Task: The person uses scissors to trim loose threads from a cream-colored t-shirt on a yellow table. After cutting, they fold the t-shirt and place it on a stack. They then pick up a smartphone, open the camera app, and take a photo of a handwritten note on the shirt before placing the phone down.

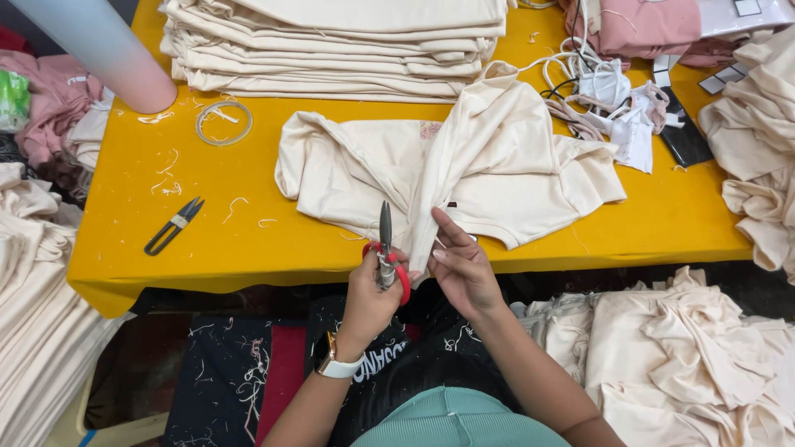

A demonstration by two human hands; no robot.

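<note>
Red-handled scissors (387, 257) stand upright, gripped by left hand (373, 294); right hand (462, 266) pinches cream garment (464, 170).

Yellow table crowded with stacked and heaped cloth

A stack of folded cream cloth (335, 45) sits at the far edge of the yellow table (132, 248), beside a pale tube (99, 50), a tape ring (224, 122) and black thread snips (174, 225); pink garments (646, 25), white labels (621, 108) and loose cream heaps (687, 356) lie around.
</note>
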